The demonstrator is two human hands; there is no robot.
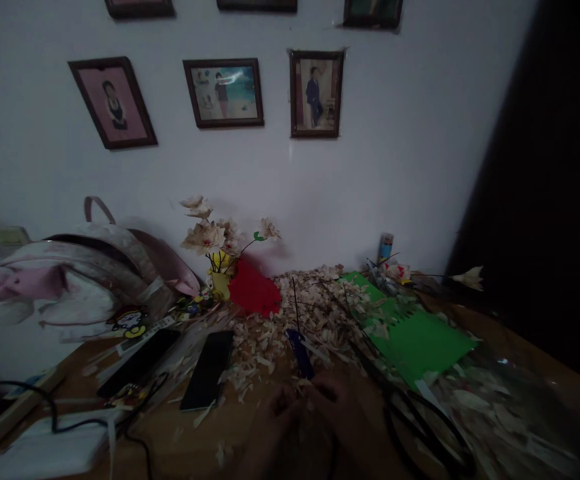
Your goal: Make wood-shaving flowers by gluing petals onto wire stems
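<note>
Low in the dim head view, my left hand [281, 408] is closed, its fingertips pinched together; anything inside them is too dark to name. Close beside it, my right hand [334, 399] has thumb and finger pressed together on a small pale petal-like piece [303, 383]. Just beyond my fingertips lies a slim blue object [300, 353] on the scraps. To the right of my right hand rest large black-handled scissors [433, 433], blades pointing away. Farther back spreads a heap of dry, cream petal-like shavings [315, 300], with thin dark stems in it.
Two dark phones, one nearer [207, 370] and one farther left [140, 362], lie beside a white box [45, 447] with cables. Behind stand a backpack [100, 273] and cream flowers [205, 237] near a red sheet [254, 290]. Green sheets [425, 343] lie right.
</note>
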